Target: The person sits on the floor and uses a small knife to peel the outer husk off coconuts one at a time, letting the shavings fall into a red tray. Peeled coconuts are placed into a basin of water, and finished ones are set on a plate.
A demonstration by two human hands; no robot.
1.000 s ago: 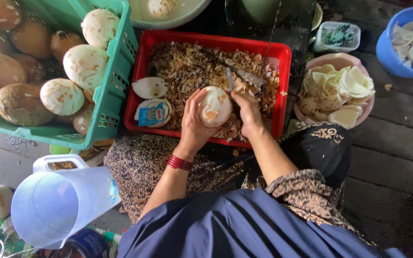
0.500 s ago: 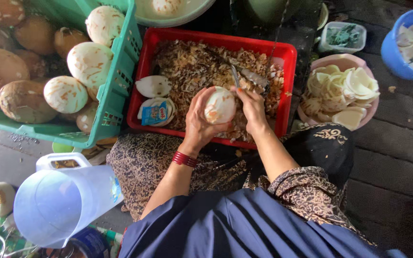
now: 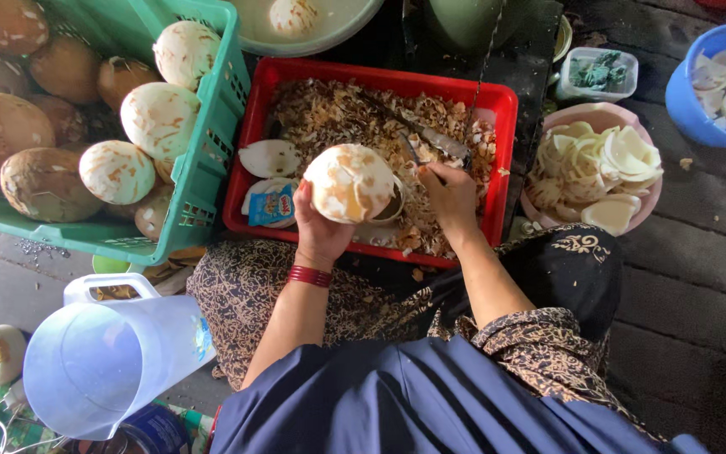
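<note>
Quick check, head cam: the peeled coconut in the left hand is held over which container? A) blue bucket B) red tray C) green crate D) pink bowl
B: the left hand holds the peeled coconut above the red tray full of brown shavings, while the right hand works a blade at its edge.

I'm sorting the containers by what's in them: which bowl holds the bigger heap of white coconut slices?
The pink bowl, right beside the red tray. Its slices heap high, while the blue bowl at the far right holds only a few.
</note>
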